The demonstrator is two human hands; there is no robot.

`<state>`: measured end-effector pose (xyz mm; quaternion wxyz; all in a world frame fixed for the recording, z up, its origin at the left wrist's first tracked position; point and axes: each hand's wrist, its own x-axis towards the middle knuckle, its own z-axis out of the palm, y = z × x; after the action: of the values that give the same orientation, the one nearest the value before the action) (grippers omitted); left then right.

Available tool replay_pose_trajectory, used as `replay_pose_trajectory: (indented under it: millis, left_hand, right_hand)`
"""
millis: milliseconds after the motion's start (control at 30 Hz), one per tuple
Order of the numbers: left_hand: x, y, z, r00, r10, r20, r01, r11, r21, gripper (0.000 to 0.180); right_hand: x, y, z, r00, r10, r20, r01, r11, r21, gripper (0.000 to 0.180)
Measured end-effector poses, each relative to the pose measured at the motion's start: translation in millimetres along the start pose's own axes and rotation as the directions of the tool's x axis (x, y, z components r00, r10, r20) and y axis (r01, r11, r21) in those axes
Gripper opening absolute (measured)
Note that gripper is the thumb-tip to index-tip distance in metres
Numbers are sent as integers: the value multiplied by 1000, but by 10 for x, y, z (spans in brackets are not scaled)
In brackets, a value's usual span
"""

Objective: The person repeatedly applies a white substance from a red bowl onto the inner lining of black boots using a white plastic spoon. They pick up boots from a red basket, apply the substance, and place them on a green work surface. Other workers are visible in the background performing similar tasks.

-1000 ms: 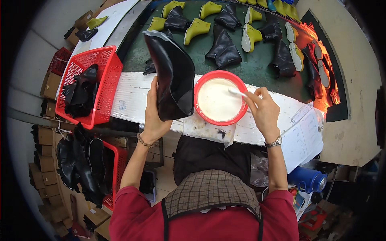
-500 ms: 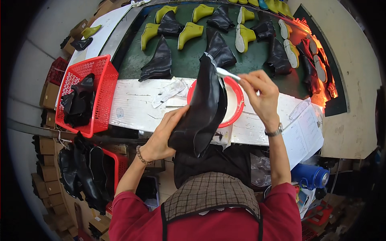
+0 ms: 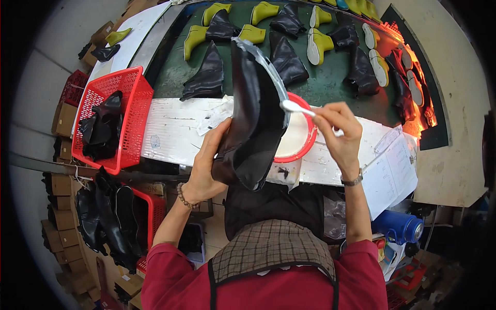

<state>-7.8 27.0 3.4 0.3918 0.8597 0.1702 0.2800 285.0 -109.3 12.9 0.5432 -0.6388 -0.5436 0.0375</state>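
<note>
My left hand [image 3: 203, 173] is closed around the lower left part of a black leather boot upper [image 3: 244, 111], holding it tilted up above the bench. The upper's dark open inside faces right, and a whitish wet band runs along its bottom edge. In my right hand [image 3: 342, 135] a slim white brush [image 3: 300, 108] is pinched between thumb and fingers. Its head touches that coated edge on the right side. Behind the upper stands a red bowl [image 3: 312, 135] of white, glue-like liquid, partly hidden by it.
Across the green conveyor belt [image 3: 168, 85] lie several black uppers and yellow-green boot lasts, with an orange glow at the right end. A red basket [image 3: 135, 121] of black uppers stands left. Papers [image 3: 390, 168] and a blue jug [image 3: 398, 227] are on the right.
The upper has been raised and turned, so more of its inside and coated edge shows. My right hand and the brush have shifted slightly down and right along the edge.
</note>
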Motion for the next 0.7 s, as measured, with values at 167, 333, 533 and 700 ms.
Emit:
replay_pose_trajectory:
  millis: [167,333,533,700]
  left_hand:
    - [119,43,64,987,44,-156,-28,994,106,107]
    - [184,43,116,970,78,-232,-59,994,90,94]
    - [38,-16,-2,997,53,62,-46,994,-101,89]
    - [8,8,-41,995,60,84,-54,996,-68,88]
  right_hand:
    - [-73,-80,56,996,-53,66,49,996,69,19]
    - [-174,-133,41,991,-12,131,-2,994,112,17]
    - [319,169,-132,996,-88,-11,87,996,-19,13]
    - [629,116,-104,991,-130,-17,130,991,41,17]
